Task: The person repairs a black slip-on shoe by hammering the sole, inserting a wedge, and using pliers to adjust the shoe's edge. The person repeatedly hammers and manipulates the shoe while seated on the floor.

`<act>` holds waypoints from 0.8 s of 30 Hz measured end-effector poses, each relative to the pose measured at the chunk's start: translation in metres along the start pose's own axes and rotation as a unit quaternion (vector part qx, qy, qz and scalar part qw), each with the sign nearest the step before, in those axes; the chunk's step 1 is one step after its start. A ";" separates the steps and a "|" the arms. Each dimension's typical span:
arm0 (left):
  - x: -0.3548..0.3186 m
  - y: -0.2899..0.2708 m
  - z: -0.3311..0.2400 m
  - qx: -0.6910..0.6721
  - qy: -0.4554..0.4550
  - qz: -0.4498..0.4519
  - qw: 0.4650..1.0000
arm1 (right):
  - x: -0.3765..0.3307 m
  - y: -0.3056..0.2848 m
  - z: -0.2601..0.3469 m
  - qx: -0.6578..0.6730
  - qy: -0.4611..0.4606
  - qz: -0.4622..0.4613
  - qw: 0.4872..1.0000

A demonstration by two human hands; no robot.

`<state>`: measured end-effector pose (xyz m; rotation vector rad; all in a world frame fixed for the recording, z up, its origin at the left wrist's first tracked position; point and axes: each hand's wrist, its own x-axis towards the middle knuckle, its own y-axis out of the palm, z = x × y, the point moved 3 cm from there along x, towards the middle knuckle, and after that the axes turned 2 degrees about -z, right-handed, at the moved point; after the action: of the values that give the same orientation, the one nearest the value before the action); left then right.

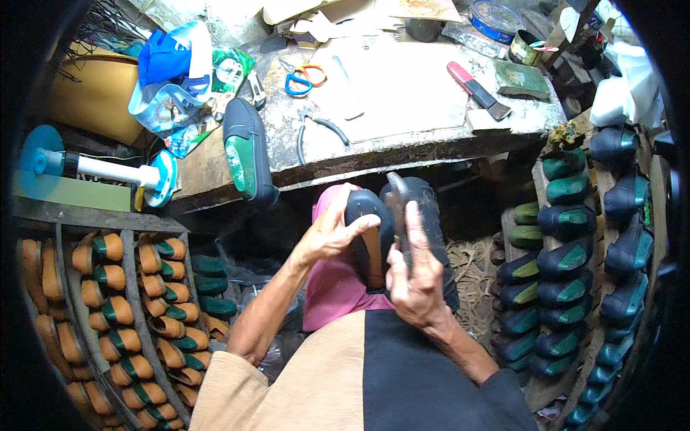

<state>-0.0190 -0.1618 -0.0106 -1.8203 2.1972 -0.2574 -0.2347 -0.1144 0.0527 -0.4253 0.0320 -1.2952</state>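
In my left hand [338,228] is a dark shoe [364,206], held over my lap with its rounded end up and a brown strip showing below. The left fingers wrap its side and the thumb lies across its face. My right hand [419,276] grips a dark metal hand tool [399,197], upright close beside the shoe, its index finger stretched along the shaft. The tool is slightly blurred, so its exact kind is unclear. A pink cloth [330,294] covers my left thigh under the shoe.
On the bench [431,136] ahead lie a black and green shoe [248,151], pliers [320,129], scissors [305,79] and a red-handled blade tool [478,90]. Racks of tan shoes [118,309] stand left, racks of dark green shoes [564,262] right. Offcuts [471,280] litter the floor.
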 end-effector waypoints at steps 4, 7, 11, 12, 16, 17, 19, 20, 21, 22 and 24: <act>-0.048 0.005 -0.024 -0.037 0.012 -0.045 0.998 | -0.012 -0.035 0.037 0.258 0.250 0.078 0.930; -0.072 0.009 -0.027 -0.008 0.038 -0.052 0.998 | -0.015 -0.045 0.053 0.266 0.272 0.134 0.915; -0.085 0.011 -0.025 0.001 0.072 -0.037 0.997 | -0.017 -0.048 0.048 0.251 0.348 0.217 0.877; -0.086 0.011 -0.026 0.010 0.069 -0.040 0.997 | -0.017 -0.049 0.044 0.289 0.346 0.208 0.868; -0.069 0.028 -0.028 0.001 0.017 -0.087 0.996 | -0.031 -0.056 0.007 0.317 0.329 0.212 0.864; -0.056 0.035 -0.024 0.041 -0.011 -0.109 0.993 | -0.036 -0.057 -0.013 0.183 0.331 0.174 0.909; -0.015 0.053 -0.014 0.039 0.034 -0.136 0.989 | -0.047 -0.059 -0.051 -0.069 0.235 0.149 0.958; 0.005 0.059 -0.006 0.016 0.042 -0.144 0.989 | -0.055 -0.062 -0.070 -0.224 0.201 0.162 0.940; 0.017 0.062 0.003 -0.034 0.035 -0.128 0.991 | -0.066 -0.064 -0.080 -0.277 0.149 0.158 0.936; 0.027 0.062 0.010 -0.066 0.064 -0.132 0.987 | -0.077 -0.070 -0.091 -0.359 0.161 0.172 0.903; 0.032 0.060 0.024 -0.141 0.052 -0.071 0.986 | -0.091 -0.086 -0.106 -0.267 0.272 0.213 0.900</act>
<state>-0.0728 -0.1808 -0.0556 -2.1636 2.2711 -0.0730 -0.3671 -0.0770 -0.0363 -0.4741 0.9238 -0.9166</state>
